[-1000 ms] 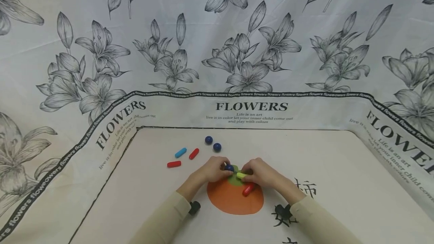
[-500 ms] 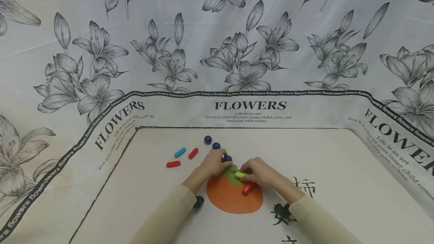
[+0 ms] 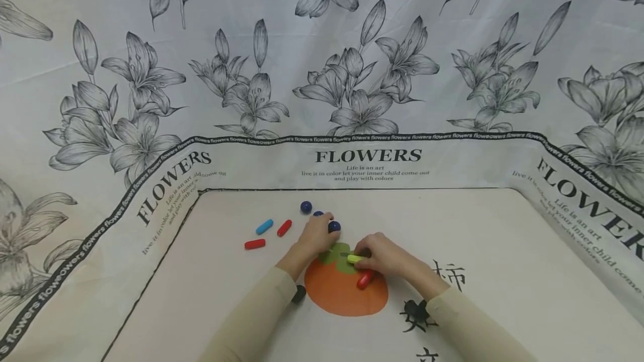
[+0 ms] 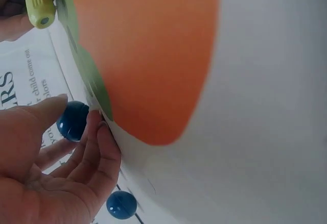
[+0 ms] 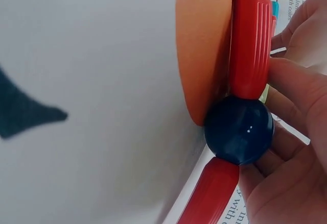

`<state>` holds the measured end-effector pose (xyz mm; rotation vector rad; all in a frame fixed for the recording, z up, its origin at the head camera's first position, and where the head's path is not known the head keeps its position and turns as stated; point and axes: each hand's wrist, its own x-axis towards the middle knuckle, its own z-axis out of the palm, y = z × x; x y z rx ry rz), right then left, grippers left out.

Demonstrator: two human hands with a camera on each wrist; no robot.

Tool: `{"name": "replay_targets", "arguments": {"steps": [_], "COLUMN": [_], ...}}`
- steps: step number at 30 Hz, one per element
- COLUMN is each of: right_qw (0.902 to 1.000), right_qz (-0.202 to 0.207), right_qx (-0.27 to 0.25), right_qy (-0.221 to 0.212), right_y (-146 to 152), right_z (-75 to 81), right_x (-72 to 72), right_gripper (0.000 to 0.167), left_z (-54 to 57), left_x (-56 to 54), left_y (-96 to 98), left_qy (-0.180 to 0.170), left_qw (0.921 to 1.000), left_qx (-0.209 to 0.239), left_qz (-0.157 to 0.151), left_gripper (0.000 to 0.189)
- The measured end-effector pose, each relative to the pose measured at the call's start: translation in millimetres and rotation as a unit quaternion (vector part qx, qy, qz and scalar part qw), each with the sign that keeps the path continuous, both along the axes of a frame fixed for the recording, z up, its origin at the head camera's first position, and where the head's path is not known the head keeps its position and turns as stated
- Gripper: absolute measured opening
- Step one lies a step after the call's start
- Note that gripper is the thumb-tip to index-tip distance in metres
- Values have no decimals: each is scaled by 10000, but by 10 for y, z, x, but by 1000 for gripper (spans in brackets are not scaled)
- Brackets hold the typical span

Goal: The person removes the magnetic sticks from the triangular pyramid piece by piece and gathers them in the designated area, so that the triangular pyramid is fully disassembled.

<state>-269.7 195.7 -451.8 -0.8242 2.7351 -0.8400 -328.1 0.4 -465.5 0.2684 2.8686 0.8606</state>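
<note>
My left hand pinches a dark blue ball between thumb and fingertips, just beyond the printed persimmon's green leaves. In the left wrist view that ball sits at the thumb tip. My right hand grips a yellow-green magnetic rod over the leaves. Close to that hand, in the right wrist view, a red rod meets a blue ball, and a second red rod meets the ball's other side. The right fingers partly hide how the yellow-green rod joins these.
Left of the hands lie a light blue rod and two red rods, one red rod nearer me. Another blue ball rests farther back, with one partly hidden behind the left hand. The white cloth bears the orange persimmon print and black characters.
My left hand has moved away from the right hand, back and slightly left, carrying the blue ball off the leaf print. My right hand stays nearly in place with the yellow-green rod.
</note>
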Motion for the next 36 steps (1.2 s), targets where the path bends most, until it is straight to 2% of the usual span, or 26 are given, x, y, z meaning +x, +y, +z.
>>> {"name": "replay_targets", "arguments": {"steps": [7, 13, 17, 22, 27, 32, 36], "right_qw": [9999, 9995, 9988, 9993, 9993, 9996, 9995], "right_qz": [-53, -190, -341, -189, 70, 109, 206], "right_qx": [116, 236, 339, 329, 354, 276, 161], "right_qy": [47, 81, 30, -12, 45, 40, 158], "right_y": [25, 92, 172, 267, 320, 352, 375], "right_z": [30, 67, 140, 226, 234, 192, 172], "right_x": [-22, 13, 61, 107, 130, 127, 121], "right_gripper": [15, 21, 27, 32, 29, 24, 23], "left_z": [28, 11, 32, 75, 79, 44, 10], "left_x": [57, 105, 168, 300, 413, 442, 406], "left_y": [-168, -297, -359, -389, -320, -202, -129], "left_qy": [-94, -143, -321, -473, -336, -278, -218], "left_qw": [9984, 9984, 9971, 9923, 9837, 9762, 9710], "left_qx": [476, 354, 348, 314, 53, -49, 20], "left_qz": [-288, -409, -601, -1102, -1764, -2152, -2381], "left_gripper": [58, 63, 63, 53, 42, 40, 36]}}
